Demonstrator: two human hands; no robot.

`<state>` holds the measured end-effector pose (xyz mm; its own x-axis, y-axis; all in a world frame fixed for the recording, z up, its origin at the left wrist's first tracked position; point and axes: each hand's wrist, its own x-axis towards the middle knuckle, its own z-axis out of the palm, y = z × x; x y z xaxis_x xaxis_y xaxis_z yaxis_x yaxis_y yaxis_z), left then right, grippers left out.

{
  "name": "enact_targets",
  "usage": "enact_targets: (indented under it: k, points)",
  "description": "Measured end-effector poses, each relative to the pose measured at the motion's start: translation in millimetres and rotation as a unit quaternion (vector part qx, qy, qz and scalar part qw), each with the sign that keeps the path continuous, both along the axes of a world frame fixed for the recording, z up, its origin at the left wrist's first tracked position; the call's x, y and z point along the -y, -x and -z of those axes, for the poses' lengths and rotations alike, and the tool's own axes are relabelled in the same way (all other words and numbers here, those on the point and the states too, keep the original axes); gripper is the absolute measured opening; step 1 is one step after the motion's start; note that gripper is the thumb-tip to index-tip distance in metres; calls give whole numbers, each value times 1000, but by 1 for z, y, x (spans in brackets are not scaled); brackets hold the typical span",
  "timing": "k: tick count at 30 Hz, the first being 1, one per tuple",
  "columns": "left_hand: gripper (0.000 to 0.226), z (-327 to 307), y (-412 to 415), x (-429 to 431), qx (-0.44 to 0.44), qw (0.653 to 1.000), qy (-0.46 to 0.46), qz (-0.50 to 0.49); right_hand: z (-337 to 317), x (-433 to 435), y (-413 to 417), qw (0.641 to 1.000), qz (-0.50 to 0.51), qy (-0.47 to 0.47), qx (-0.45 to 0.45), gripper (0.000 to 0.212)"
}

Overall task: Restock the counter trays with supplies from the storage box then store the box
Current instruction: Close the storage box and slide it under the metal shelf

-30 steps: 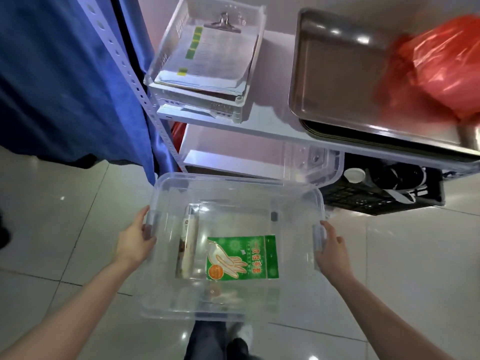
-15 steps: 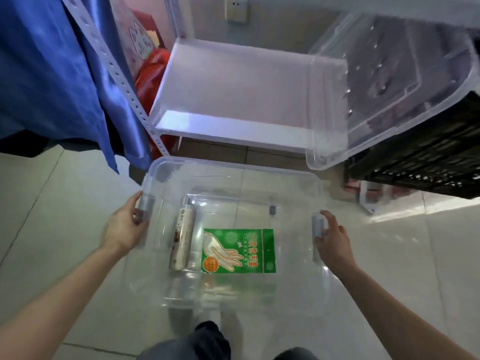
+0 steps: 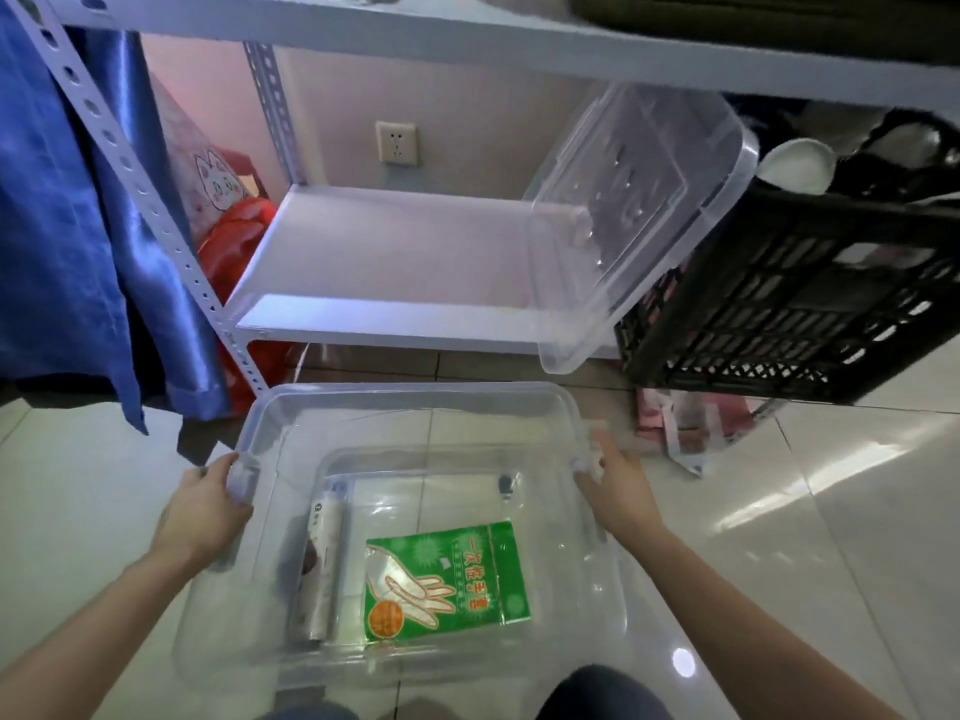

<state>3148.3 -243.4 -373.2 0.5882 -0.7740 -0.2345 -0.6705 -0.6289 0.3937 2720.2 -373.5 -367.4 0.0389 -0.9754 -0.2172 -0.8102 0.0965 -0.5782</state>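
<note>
I hold a clear plastic storage box (image 3: pixel 410 402) low over the tiled floor, in front of a white metal rack. My left hand (image 3: pixel 205 506) grips its left handle and my right hand (image 3: pixel 615 491) grips its right handle. Inside the box lie a green packet of disposable gloves (image 3: pixel 447 579) and a roll of plastic bags (image 3: pixel 322 558) to its left. The bottom shelf (image 3: pixel 395 267) of the rack lies just beyond the box. The box's clear lid (image 3: pixel 639 210) leans tilted on that shelf's right part.
A black plastic crate (image 3: pixel 800 298) with dishes stands right of the lid. A blue curtain (image 3: pixel 78 226) hangs at the left by the rack's perforated upright (image 3: pixel 130 168). Red bags (image 3: pixel 234 246) sit behind it. A wall socket (image 3: pixel 396 142) shows above the shelf.
The box has been lowered from waist height down to the level of the bottom shelf. My view has dropped with it; the upper shelf with trays is out of sight.
</note>
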Motion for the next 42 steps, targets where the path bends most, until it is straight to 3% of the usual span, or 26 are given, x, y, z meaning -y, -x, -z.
enact_targets:
  k: [6,10,13,17,22,27,32,36,40,42]
  points:
    - [55,-85,76,44,10,975,170,146,-122,70,-28,959,118,144,215,78]
    - [50,-136,132,74,-27,937,260,232,-184,105,-40,918,199,178,293,62]
    - [48,-165,165,88,-45,914,292,277,-201,103,-44,922,216,166,275,42]
    - [50,-194,194,101,-48,889,315,330,-196,64,-43,933,171,181,259,31]
    - [59,-222,222,115,-11,862,340,375,-180,-7,-22,927,88,208,301,31]
    - [71,-239,250,120,62,832,372,407,-175,-62,16,940,21,213,265,26]
    - [84,-258,271,122,246,768,364,465,-176,-99,56,949,-55,197,239,29]
    - [71,-266,266,114,287,748,339,492,-173,-110,84,951,-73,186,237,42]
    - [62,-274,264,106,331,701,332,537,-159,-125,103,950,-88,189,231,58]
    - [60,-275,258,105,342,702,319,537,-152,-126,111,953,-88,191,217,64]
